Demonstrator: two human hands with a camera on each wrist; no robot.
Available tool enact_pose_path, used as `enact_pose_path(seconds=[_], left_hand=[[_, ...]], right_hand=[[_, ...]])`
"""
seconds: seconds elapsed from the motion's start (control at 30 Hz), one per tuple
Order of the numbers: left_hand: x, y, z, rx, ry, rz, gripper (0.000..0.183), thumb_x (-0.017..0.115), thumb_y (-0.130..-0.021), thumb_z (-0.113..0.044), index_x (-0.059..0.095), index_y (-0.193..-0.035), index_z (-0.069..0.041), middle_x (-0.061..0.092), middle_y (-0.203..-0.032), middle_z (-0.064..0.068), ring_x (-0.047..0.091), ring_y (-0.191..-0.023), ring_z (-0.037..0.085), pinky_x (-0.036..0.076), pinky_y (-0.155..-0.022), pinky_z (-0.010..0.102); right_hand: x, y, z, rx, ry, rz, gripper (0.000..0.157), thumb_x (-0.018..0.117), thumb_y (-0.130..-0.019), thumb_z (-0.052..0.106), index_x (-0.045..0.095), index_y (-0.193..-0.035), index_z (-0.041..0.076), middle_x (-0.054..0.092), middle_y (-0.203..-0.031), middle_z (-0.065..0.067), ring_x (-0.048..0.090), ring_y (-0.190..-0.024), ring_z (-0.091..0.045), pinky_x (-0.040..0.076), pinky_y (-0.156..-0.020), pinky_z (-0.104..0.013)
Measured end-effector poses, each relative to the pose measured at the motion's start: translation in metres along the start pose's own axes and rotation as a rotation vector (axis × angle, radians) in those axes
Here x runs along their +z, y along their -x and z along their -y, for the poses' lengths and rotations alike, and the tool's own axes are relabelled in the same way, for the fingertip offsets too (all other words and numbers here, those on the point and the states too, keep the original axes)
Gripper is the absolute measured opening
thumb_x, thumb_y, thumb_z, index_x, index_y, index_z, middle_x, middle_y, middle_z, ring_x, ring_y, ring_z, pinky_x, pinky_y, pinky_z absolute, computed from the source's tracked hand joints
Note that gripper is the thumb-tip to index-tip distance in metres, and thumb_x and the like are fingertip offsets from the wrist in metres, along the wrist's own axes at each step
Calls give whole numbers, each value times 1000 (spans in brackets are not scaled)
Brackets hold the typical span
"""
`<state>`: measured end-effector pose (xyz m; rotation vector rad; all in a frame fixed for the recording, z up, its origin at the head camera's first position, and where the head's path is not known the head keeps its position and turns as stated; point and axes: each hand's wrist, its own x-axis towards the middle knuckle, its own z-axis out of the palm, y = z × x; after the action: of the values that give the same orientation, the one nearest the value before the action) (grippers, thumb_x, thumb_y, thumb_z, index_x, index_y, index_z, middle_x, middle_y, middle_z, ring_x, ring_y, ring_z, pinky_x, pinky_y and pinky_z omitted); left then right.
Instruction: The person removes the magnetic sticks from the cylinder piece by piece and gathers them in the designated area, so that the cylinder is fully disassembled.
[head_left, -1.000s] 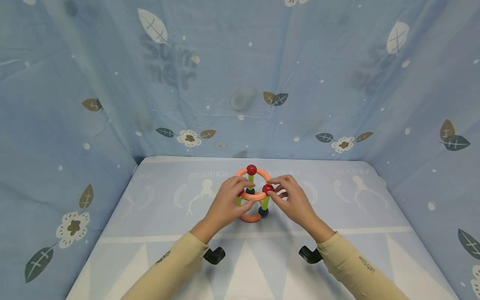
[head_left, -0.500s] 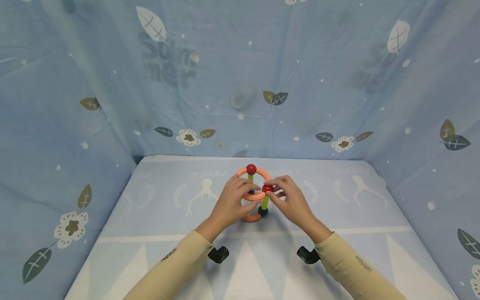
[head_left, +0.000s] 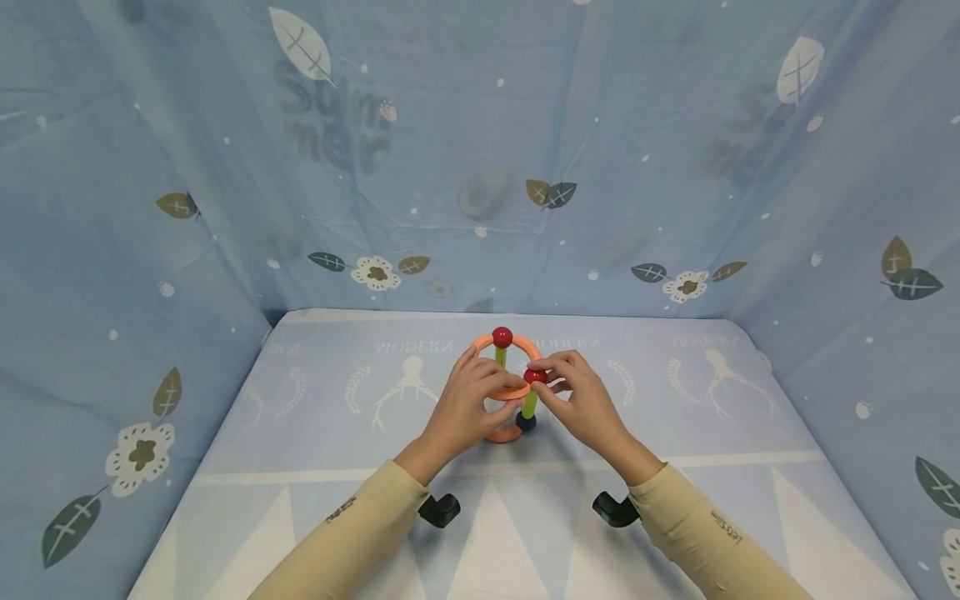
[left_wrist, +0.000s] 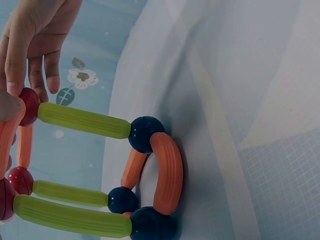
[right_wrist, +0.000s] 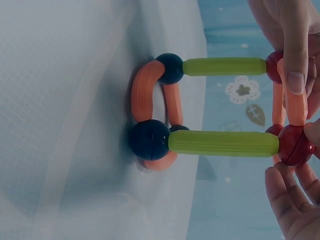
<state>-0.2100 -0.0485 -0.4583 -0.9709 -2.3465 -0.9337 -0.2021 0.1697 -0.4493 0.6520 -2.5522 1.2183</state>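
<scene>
A toy frame of magnetic balls and rods stands upright on the cloth-covered table. Its lower ring joins orange curved rods (left_wrist: 169,175) to dark blue balls (right_wrist: 150,140). Green straight rods (right_wrist: 222,143) rise from these to red balls (head_left: 502,337), linked by an upper orange ring. My left hand (head_left: 467,398) pinches the front upper curved rod (right_wrist: 296,111), its thumb lying along it in the right wrist view. With thumb and fingertips, my right hand (head_left: 583,398) grips the front right red ball (head_left: 536,376). In the head view my left hand hides the left red ball.
The table (head_left: 300,500) has a pale patterned cover. Blue printed curtains (head_left: 480,142) enclose its back and both sides. Black wrist pieces (head_left: 439,510) jut inward from under both sleeves.
My left hand has shifted slightly right along the upper ring, now covering the left red ball and its green rod. The right hand keeps its grip nearly unchanged. The frame stays in place.
</scene>
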Motion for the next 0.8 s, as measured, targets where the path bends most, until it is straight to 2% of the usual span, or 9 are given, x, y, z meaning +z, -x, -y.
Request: enact_pose_path(seconds=[0.2,0.63,0.8], left_hand=[[2,1,1,8,9,-17,23,87,-83,-18,79,-103,-21,68,-96,-9,61,-100,13,23,-119,62],[2,2,1,-8,43,-3,21,84,-85,-18,80,-105,-19,63,-94,-9,59,-97,12,17,-123,56],[5,3,4,25,14,4,21,87,-82,-14,81,-101,-20,62,-92,-8,57,-96,14,16,-123,55]], right_hand=[[0,0,0,-6,3,-5,27,73,-96,17,70,-122,12,58,-115,-5,64,-97,-16,60,-80,-32],[1,0,1,3,8,-8,27,74,-95,16,71,-121,11,58,-113,-5,64,-97,-16,60,-81,-33],[1,1,1,7,2,-10,26,74,-95,16,71,-121,10,58,-113,-5,63,-97,-16,60,-82,-33]])
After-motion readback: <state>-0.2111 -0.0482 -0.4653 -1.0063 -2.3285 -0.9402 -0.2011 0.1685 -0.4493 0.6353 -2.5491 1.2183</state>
